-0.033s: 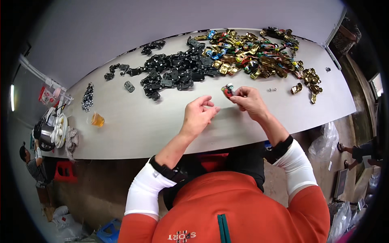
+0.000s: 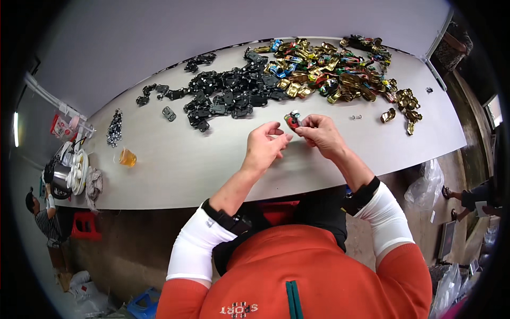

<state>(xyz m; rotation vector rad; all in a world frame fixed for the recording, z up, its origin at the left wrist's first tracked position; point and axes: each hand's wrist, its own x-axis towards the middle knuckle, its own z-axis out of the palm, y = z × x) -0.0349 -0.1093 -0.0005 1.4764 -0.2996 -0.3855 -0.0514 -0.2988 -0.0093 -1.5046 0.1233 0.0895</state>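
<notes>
Between the thumb and fingers of my right hand (image 2: 320, 137) is a small toy car body (image 2: 291, 120), red and dark with pale bits. My left hand (image 2: 263, 149) is just to its left, fingers apart and curved, with nothing visible in it. Past the hands lies a heap of black toy car chassis (image 2: 228, 93). To its right spreads a pile of gold and multicoloured toy car bodies (image 2: 340, 69). A lone grey-black car piece (image 2: 169, 113) rests left of the black heap.
A small metal axle piece (image 2: 356, 117) lies on the pale table (image 2: 175, 175) at right. Toward the left are a pile of small shiny parts (image 2: 115, 127), a cup of amber drink (image 2: 127, 157) and a tray of cups (image 2: 79, 170). Another person (image 2: 45, 215) is at far left.
My right hand has shifted slightly left with the toy car body. My left hand has moved a little right, so the two are closer together.
</notes>
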